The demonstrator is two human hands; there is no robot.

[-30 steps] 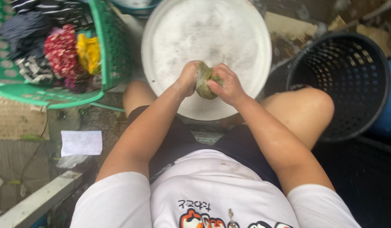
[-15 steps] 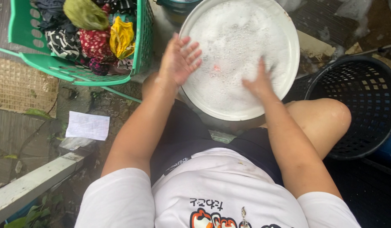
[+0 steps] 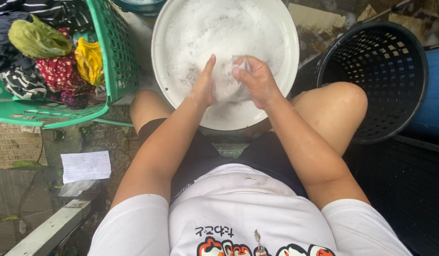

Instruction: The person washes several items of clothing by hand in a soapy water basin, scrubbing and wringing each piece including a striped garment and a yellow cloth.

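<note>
At the far left a green laundry basket (image 3: 113,57) holds a heap of wet clothes: an olive-green piece (image 3: 37,40) on top, a yellow one (image 3: 89,61) beside it, a red patterned one (image 3: 58,71) below. A white sheet of paper (image 3: 85,166) lies on the wet ground nearer the person. In the middle stands a round white basin (image 3: 290,47) full of suds. Over its near edge the left hand (image 3: 203,85) presses flat, fingers together, against a pale soapy cloth (image 3: 226,85). The right hand (image 3: 257,80) curls tight around the cloth's other side, gripping it. To the right, past the bare knee, sits a black mesh basket (image 3: 375,71)
</note>
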